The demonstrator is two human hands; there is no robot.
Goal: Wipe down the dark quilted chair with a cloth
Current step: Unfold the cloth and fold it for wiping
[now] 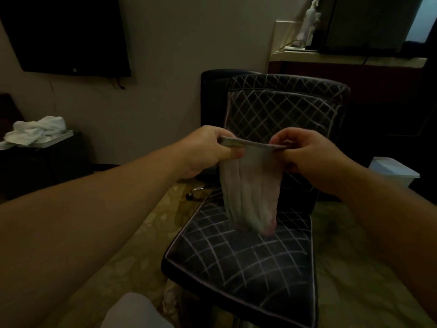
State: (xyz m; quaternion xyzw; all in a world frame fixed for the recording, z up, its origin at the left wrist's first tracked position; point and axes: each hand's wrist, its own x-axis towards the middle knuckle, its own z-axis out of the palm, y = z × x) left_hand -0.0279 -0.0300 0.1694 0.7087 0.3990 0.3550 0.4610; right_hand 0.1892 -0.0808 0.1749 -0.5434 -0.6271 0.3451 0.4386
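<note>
Cloth [251, 185] pinched taut between left hand [208, 150] and right hand [309, 157] grips, lower end perhaps brushing chair [248, 256] seat.

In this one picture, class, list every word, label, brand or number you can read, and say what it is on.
No text can be read anywhere.
The television has a small pale mark on its lower edge, too small and blurred to read.
The cloth and the quilted chair show no writing.
</note>
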